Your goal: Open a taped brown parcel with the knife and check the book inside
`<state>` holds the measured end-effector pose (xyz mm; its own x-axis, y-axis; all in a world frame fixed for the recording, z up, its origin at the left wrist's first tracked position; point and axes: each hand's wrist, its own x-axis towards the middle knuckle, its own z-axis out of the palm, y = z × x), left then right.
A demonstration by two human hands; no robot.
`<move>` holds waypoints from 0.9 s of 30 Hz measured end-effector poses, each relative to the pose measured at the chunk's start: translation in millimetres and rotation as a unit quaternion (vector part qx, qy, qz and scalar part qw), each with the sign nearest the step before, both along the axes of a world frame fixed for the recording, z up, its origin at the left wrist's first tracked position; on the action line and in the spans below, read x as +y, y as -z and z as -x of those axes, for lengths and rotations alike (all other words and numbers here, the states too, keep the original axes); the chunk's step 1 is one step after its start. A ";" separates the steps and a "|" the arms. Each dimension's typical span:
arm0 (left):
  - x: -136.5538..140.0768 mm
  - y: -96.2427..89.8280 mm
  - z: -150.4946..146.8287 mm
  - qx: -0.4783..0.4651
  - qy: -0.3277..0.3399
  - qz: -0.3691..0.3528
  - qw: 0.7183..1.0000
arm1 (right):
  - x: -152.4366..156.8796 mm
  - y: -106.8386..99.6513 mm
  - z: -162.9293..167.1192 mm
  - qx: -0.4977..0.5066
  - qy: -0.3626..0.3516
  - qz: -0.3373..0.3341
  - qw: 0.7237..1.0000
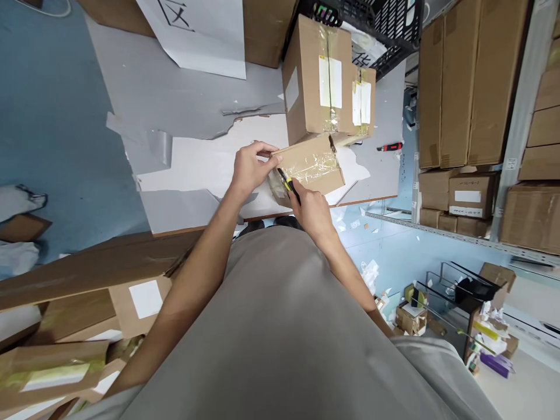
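A small cardboard box (312, 157) with shiny clear tape across it lies near the front edge of the table. My left hand (252, 166) pinches the box's left corner between thumb and fingers. In my right hand (311, 210) is a black and yellow utility knife (286, 179), its tip at the taped left end of the box. Whether the blade has gone into the tape cannot be made out. Behind the box stand a larger taped carton (317, 81) and a smaller carton (364, 102), both with white labels.
A red and black cutter (389, 147) lies on the table (192, 111), whose grey covering is torn. A black plastic crate (385, 23) stands at the back. Shelves of cartons (459, 87) rise on the right. More boxes (56, 361) fill the lower left.
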<state>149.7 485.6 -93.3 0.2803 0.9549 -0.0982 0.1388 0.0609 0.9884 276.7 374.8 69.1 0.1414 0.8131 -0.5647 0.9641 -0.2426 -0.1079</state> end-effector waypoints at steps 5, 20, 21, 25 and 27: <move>-3.6 0.0 -3.2 0.000 -0.008 0.018 1.000 | -8.9 -12.9 8.6 -0.059 -0.011 0.066 0.996; -14.0 2.0 -1.3 0.005 -0.036 -0.006 0.999 | -46.0 -18.6 5.9 -0.046 -0.028 0.107 0.993; -17.3 1.4 -0.2 0.004 -0.037 -0.004 0.999 | -50.6 -22.7 1.0 -0.032 -0.022 0.097 0.995; -39.0 -3.0 5.3 0.004 -0.046 0.008 0.999 | -56.4 -28.3 -45.1 0.056 0.035 -0.035 0.997; -53.3 -5.4 3.7 0.010 -0.050 0.017 0.999 | -49.7 -19.2 -81.8 0.074 0.096 -0.140 0.983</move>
